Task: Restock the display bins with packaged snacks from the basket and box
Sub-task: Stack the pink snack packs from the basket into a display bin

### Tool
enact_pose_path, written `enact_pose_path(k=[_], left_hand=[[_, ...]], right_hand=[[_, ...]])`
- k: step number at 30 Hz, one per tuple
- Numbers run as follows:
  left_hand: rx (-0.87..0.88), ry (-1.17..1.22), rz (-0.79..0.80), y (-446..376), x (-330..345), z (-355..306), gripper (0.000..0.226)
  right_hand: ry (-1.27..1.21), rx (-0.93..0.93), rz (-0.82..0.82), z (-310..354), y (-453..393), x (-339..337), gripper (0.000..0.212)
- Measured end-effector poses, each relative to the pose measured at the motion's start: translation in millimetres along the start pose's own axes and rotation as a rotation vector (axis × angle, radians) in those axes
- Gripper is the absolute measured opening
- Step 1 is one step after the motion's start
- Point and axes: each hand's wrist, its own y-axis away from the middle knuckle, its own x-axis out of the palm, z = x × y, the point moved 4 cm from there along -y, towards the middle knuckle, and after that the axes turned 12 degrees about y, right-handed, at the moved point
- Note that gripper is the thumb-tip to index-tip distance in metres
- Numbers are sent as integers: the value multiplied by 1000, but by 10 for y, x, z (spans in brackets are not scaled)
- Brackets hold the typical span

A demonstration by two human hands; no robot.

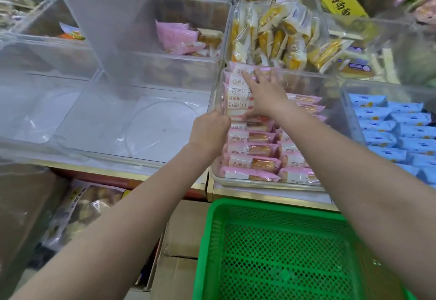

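Observation:
A clear display bin [266,185] holds rows of pink packaged snacks [253,150]. At its far left corner stands a stack of upright pink packs [236,92]. My left hand [210,132] grips the near end of that stack against the bin's left wall. Spread fingers of my right hand [266,94] press on the top and right side of the same stack. Below the shelf stands a green mesh basket [278,252], and no packs show in it. A cardboard box [179,240] sits to its left.
Left of the pink bin lies an empty clear bin [132,125] with a raised lid [106,21]. Blue snack packs [396,129] fill the bin on the right. Yellow packs [283,37] and more pink ones [179,39] sit in the back bins. A bag of snacks [82,214] lies under the shelf.

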Motion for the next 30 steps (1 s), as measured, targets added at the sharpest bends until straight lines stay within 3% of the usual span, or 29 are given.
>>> enact_pose_path(k=[5, 9, 14, 16, 19, 21, 30], left_hand=[[0, -43, 64, -11, 16, -51, 29], [-14, -21, 102, -7, 54, -27, 31], [21, 114, 109, 8, 123, -20, 47], [94, 195, -52, 160, 124, 33, 60], [49, 382, -376, 680, 73, 282, 39], [-33, 431, -488, 1123, 20, 476, 38], [-462, 342, -483, 2214, -517, 1588, 49]], right_hand=[[30, 123, -3, 93, -9, -32, 113], [31, 184, -104, 248, 267, -96, 111], [-160, 157, -238, 623, 922, -177, 78], [-237, 107, -231, 805, 1120, -189, 73], [-363, -35, -289, 1103, 1326, -260, 56], [-392, -153, -308, 1372, 1440, -308, 46], [-341, -434, -181, 2582, 1794, -720, 47]])
